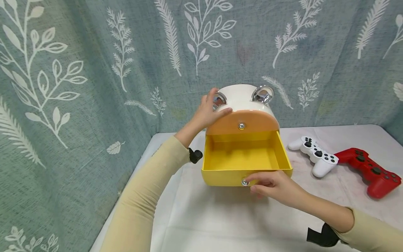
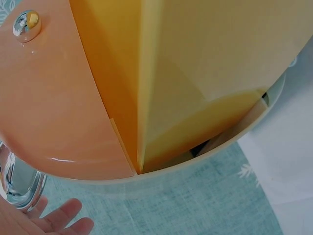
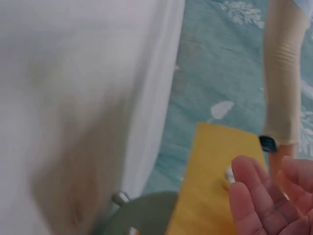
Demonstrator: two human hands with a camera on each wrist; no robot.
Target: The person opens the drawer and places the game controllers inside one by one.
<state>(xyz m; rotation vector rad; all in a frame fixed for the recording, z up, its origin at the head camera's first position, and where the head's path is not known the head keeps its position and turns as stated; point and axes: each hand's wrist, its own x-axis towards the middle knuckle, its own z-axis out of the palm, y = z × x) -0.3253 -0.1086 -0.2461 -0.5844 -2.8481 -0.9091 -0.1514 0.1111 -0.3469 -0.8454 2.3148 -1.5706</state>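
A small rounded storage box has a white top (image 1: 238,96), two shiny silver ears (image 1: 262,95), an orange upper drawer (image 1: 258,120) and a yellow lower drawer (image 1: 220,177). The yellow drawer is pulled out, its inside bare; the orange one is closed. My left hand (image 1: 206,110) rests at the left ear, thumb along the top front edge. In the left wrist view its fingers (image 2: 63,215) extend loosely past the ear. My right hand (image 1: 277,187) is at the yellow drawer's silver knob (image 1: 245,182), index fingertip right beside it, fingers loosely bent and apart.
To the right of the box lie a white game controller (image 1: 315,154) and a red game controller (image 1: 369,171), touching or overlapping in this view. A white cloth (image 1: 201,224) covers the table. Behind and to the left hangs a green-blue leaf-patterned curtain (image 1: 141,52).
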